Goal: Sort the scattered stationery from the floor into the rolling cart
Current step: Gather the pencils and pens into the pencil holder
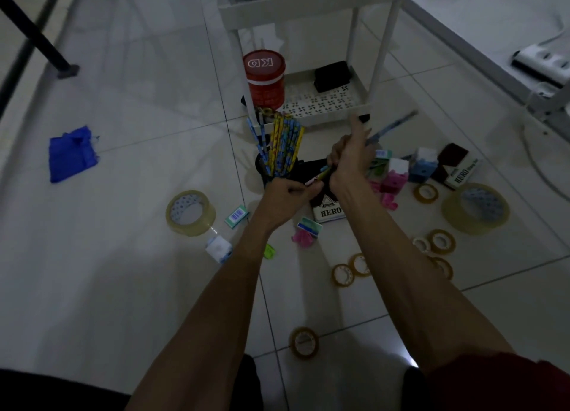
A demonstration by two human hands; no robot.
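Gripping a blue pencil (390,130) in curled fingers, the right hand (348,161) hovers over the floor clutter, the pencil slanting up toward the cart (308,8). The left hand (288,196) pinches the pink end of a second pencil (322,173), whose far end is hidden under the right hand. The hands nearly touch, just beside a black cup (266,176) full of pencils on the floor before the cart. Tape rolls (189,213), HERO boxes (328,210) and sharpeners (424,167) lie scattered on the tiles. A red tin (263,80) stands on the cart's bottom shelf.
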